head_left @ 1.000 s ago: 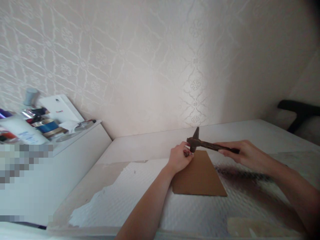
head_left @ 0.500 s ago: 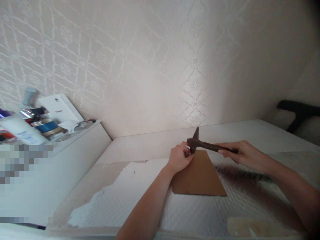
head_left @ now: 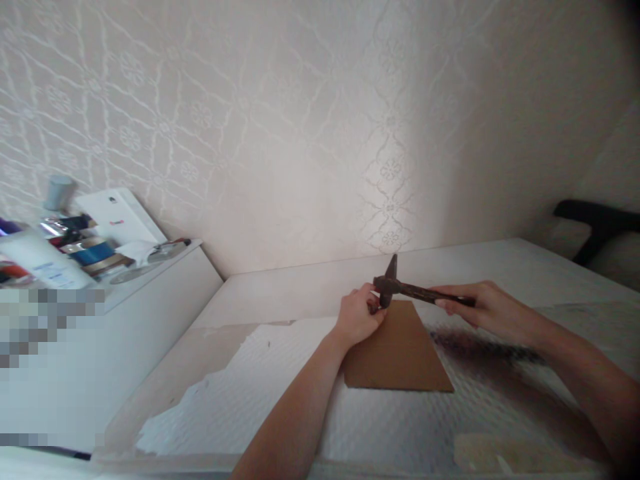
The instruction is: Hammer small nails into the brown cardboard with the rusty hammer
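My right hand [head_left: 483,308] is wrapped round the handle of a dark, rusty hammer [head_left: 400,287]. The hammer head hovers over the far left corner of a brown cardboard sheet [head_left: 400,350] that lies flat on the worn white table [head_left: 280,400]. My left hand [head_left: 357,317] rests on that same corner with its fingers pinched together just beneath the hammer head. What they pinch is too small to make out.
A white cabinet [head_left: 150,300] to the left carries bottles, a blue tape roll [head_left: 95,252] and other clutter. Patterned wallpaper [head_left: 300,133] rises right behind the table. A dark chair part [head_left: 595,227] shows at the far right.
The hammer head has dipped slightly toward my left fingers. Both hands otherwise stay where they were.
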Available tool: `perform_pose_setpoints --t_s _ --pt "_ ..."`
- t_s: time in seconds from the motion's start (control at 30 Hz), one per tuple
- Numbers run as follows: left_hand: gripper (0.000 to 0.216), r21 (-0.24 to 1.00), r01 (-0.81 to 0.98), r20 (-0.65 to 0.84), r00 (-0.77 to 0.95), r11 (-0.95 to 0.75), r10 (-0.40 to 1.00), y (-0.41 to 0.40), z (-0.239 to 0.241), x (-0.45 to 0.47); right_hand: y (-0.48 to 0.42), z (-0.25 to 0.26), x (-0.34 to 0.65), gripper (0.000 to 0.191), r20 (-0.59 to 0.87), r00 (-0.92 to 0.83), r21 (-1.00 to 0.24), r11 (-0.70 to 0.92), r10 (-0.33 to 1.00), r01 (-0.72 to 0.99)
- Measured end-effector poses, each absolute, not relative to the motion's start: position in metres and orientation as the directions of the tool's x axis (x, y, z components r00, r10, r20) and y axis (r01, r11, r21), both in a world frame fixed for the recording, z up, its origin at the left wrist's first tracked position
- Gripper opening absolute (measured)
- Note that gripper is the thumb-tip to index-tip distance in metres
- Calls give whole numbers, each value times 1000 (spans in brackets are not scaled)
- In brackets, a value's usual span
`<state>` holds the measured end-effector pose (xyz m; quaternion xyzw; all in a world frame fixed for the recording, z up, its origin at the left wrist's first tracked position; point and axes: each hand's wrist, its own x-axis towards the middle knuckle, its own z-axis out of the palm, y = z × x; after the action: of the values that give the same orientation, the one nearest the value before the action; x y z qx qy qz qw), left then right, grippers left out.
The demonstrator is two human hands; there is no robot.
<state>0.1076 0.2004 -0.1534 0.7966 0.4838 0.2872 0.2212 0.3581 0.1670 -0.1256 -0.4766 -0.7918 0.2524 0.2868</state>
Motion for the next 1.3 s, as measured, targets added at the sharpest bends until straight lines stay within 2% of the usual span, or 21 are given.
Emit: perform_pose_setpoints --t_s 1.3 --pt "29 615 660 240 366 -432 899 199 -152 108 167 -126 357 50 220 -369 -674 414 903 612"
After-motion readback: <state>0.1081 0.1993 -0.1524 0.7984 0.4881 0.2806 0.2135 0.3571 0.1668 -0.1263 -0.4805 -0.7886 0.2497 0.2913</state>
